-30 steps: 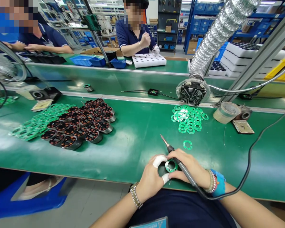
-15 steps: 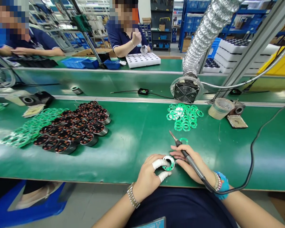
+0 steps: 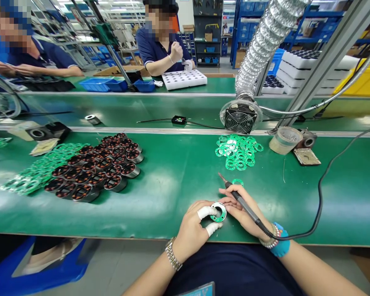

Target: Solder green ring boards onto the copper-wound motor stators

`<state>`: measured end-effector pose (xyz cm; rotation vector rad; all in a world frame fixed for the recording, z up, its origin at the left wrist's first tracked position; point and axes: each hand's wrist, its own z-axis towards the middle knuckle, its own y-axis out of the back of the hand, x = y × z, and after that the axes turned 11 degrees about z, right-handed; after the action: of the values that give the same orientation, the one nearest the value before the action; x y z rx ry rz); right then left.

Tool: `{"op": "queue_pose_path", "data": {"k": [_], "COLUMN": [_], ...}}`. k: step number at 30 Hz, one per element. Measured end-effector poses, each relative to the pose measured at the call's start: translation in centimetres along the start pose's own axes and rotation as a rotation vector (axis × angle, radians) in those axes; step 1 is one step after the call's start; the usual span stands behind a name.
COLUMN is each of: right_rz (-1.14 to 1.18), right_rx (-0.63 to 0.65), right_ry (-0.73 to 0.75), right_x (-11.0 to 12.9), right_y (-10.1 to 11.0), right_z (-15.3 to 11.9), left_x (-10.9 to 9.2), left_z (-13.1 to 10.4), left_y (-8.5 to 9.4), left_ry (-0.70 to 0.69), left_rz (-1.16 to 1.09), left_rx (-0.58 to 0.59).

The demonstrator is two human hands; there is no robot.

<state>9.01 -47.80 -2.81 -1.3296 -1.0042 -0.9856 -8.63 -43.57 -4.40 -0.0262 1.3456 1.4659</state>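
My left hand (image 3: 195, 225), with white tape on two fingers, is closed around a motor stator with a green ring board (image 3: 218, 217) on top, near the front edge of the bench. In my right hand (image 3: 249, 211) lies a soldering iron (image 3: 246, 205), its bare tip pointing up and to the left. The right fingertips reach the stator's right side; whether they press on it I cannot tell. Just beyond the iron lies a single green ring board (image 3: 237, 181). Farther back is a pile of green ring boards (image 3: 239, 152).
Copper-wound stators (image 3: 94, 170) stand in rows at left, beside more green boards (image 3: 43, 168). A fan (image 3: 240, 117) on a foil duct stands behind the pile. A plastic cup (image 3: 285, 140) and sponge tray (image 3: 307, 156) are at right. The iron's cord (image 3: 320, 197) loops rightward. Co-workers sit opposite.
My right hand has come slightly left, closer to the stator, with the soldering iron still in it. The left hand keeps its hold. The co-worker opposite has moved a hand slightly.
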Motion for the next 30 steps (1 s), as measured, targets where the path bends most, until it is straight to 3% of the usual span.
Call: {"op": "queue_pose_path", "data": {"k": [7, 12, 17, 25, 30], "right_rz": [0.008, -0.329, -0.638, -0.715, -0.718], "right_rx": [-0.014, -0.081, 0.076, 0.090, 0.073], "right_ry": [0.024, 0.223, 0.322, 0.269, 0.284], "right_x": [-0.3, 0.4, 0.3, -0.2, -0.1], "right_y": [0.0, 0.0, -0.4, -0.2, -0.1], "right_z": [0.3, -1.1, -3.1, -3.1, -3.1], "left_x": [-0.2, -1.7, -2.7, -0.4, 0.1], "left_z": [-0.1, -1.4, -3.3, -1.5, -1.0], "left_y": [-0.1, -0.6, 0.2, 2.7, 3.2], "left_ry": [0.018, 0.062, 0.067, 0.077, 0.015], "left_rz": [0.042, 0.193, 0.246, -0.066, -0.151], "left_rx": [-0.017, -0.064, 0.014, 0.053, 0.166]}}
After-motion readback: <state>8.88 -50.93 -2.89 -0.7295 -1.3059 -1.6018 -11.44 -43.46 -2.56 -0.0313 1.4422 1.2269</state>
